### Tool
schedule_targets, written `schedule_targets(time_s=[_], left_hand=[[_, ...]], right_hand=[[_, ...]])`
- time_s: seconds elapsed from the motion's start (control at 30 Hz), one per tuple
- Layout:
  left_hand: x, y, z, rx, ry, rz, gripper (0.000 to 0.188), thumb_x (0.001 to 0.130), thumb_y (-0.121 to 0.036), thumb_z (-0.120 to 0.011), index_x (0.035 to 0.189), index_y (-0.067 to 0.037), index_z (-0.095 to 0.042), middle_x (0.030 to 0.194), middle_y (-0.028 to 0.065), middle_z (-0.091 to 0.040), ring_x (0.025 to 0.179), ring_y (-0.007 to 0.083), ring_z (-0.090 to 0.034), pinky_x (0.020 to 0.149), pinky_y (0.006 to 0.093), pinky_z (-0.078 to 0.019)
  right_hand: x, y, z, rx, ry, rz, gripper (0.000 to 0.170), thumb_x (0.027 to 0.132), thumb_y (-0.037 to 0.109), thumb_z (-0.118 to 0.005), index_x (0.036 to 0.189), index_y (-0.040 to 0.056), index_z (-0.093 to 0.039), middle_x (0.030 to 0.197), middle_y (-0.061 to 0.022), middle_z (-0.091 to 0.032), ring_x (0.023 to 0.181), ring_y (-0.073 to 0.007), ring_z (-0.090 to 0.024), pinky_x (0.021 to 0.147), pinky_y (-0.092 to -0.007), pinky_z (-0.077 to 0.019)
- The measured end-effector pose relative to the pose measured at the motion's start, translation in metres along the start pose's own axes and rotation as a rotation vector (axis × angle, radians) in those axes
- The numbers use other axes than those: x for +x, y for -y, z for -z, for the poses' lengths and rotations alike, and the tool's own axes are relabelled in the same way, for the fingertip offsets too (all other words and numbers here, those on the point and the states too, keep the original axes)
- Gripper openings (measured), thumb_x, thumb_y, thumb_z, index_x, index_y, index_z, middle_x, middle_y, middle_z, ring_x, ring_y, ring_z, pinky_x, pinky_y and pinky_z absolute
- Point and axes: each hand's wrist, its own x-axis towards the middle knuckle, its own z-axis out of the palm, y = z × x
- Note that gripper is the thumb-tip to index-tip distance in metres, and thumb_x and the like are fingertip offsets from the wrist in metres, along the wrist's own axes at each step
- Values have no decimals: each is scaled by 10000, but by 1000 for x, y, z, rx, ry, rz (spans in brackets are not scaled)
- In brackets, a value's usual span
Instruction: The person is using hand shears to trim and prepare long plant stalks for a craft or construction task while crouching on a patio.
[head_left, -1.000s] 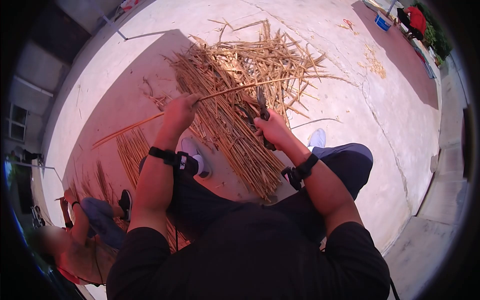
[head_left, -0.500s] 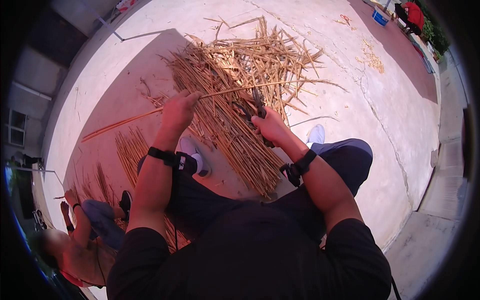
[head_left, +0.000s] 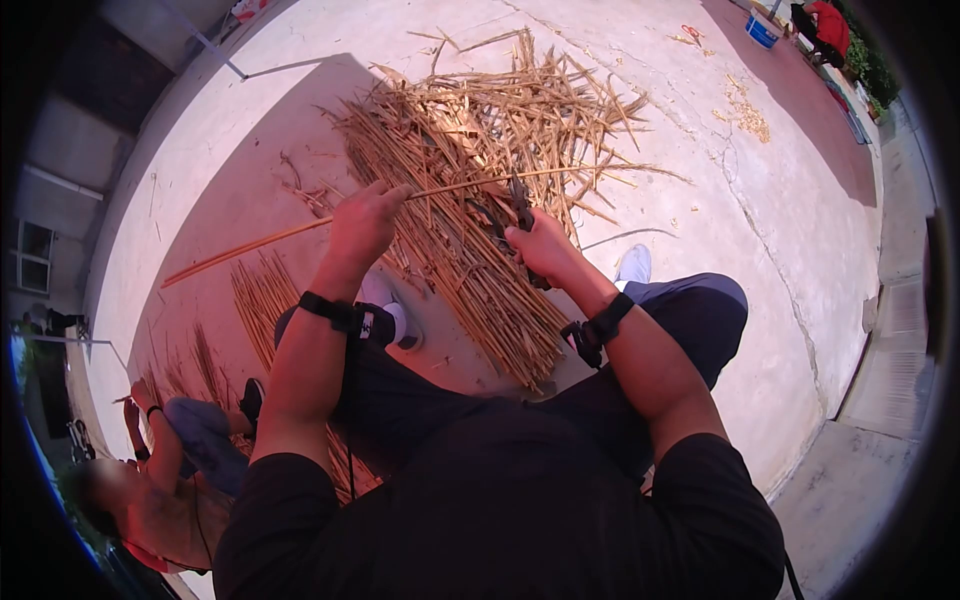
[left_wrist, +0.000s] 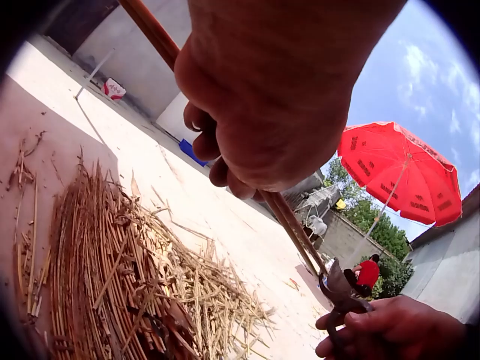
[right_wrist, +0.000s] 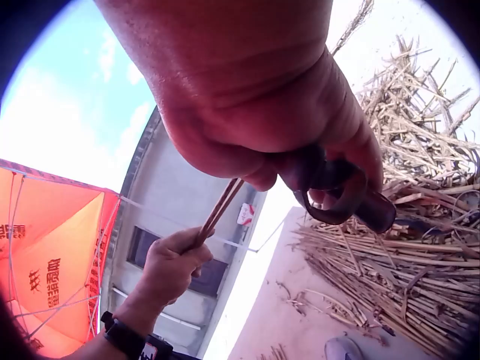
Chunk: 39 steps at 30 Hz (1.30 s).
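Observation:
Thin dry stalks (head_left: 270, 238) run at a slant across the front of my body. My left hand (head_left: 362, 228) grips them partway along, and they stick out on both sides of its fist. My right hand (head_left: 546, 250) holds dark metal scissors (head_left: 523, 206) by the looped handles (right_wrist: 334, 206). The blades (left_wrist: 337, 281) meet the stalks a short way right of the left hand. Beneath both hands lies a large pile of stalks (head_left: 470, 270), laid lengthwise near me, with broken bits and husks heaped at its far end.
More stalks (head_left: 262, 300) lie in the shade at left, beside a seated person (head_left: 165, 500). My shoes (head_left: 634, 266) flank the pile. Far right, a person in red (head_left: 828, 35) is near a blue bucket (head_left: 762, 30). A red umbrella (left_wrist: 405, 172) stands behind.
The stalks have shifted a little left. My left hand's fingers are slightly closer to the scissors, which stay at the stalks. The view has tilted a little.

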Motion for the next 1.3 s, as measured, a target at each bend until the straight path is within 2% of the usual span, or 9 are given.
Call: schedule_targets(time_s=[0.4, 0.63, 0.73, 0.8, 0.83, 0.93, 1.0, 1.13, 1.3], left_hand=[[2, 2, 1, -99, -18, 56, 250, 936, -154, -616, 1169, -136, -706, 884, 115, -629, 846, 346, -653, 719, 443, -522], [8, 15, -10, -188, -108, 143, 235, 905, -89, -665, 1136, -58, -695, 951, 152, -683, 868, 289, -691, 747, 386, -533], [14, 27, -3, -396, -361, 247, 187, 960, -88, -641, 1135, -36, -682, 937, 138, -705, 882, 228, -696, 766, 358, -547], [18, 45, 6, -1033, -710, 328, 179, 1008, -113, -611, 1157, -36, -671, 927, 94, -705, 923, 211, -683, 824, 353, -558], [16, 55, 14, -1029, -710, 332, 179, 1008, -113, -611, 1157, -36, -671, 927, 94, -705, 923, 211, -683, 824, 353, -558], [12, 74, 48, -1153, -932, 421, 210, 1034, -149, -583, 1211, -50, -635, 1019, 102, -702, 998, 266, -690, 907, 408, -553], [4, 75, 75, -1327, -1034, 602, 248, 1046, -169, -555, 1259, -43, -559, 1139, 140, -660, 1102, 335, -663, 974, 528, -529], [-6, 88, 93, -1544, -1174, 687, 303, 1049, -192, -535, 1302, -45, -458, 1213, 154, -582, 1128, 430, -622, 993, 704, -475], [-15, 99, 80, -1693, -1171, 726, 317, 1057, -208, -520, 1305, -43, -413, 1252, 155, -521, 1205, 441, -573, 1013, 720, -457]], right_hand=[[5, 13, -3, 262, -123, 21, 125, 952, 143, -609, 975, 58, -520, 680, -19, -529, 475, -121, -480, 430, -307, -416], [5, 2, -3, 328, -41, -46, 141, 953, 119, -632, 1034, 40, -548, 755, -17, -581, 608, -114, -566, 546, -300, -482], [8, -10, -3, 296, -4, -68, 125, 954, 111, -634, 1028, 38, -564, 783, -21, -605, 652, -116, -591, 592, -299, -496], [11, -14, -1, 268, 28, -85, 113, 958, 113, -633, 1007, 43, -560, 786, -28, -613, 652, -119, -593, 592, -298, -496], [9, -11, -2, 269, 34, -87, 113, 958, 113, -633, 1007, 43, -560, 786, -28, -613, 652, -119, -593, 592, -298, -496], [9, -11, -2, 342, 12, -38, 107, 959, 118, -635, 987, 50, -557, 773, -29, -609, 641, -123, -591, 583, -304, -496], [12, -15, -2, 328, 15, -35, 106, 959, 121, -638, 978, 50, -563, 771, -28, -609, 639, -125, -591, 582, -305, -496], [6, -9, -2, 279, 49, -50, 171, 943, 165, -647, 979, 20, -564, 761, -43, -586, 646, -145, -576, 581, -337, -463], [18, -25, -7, 243, 40, -107, 118, 965, 147, -650, 976, 41, -599, 788, -29, -612, 631, -144, -590, 571, -327, -487]])
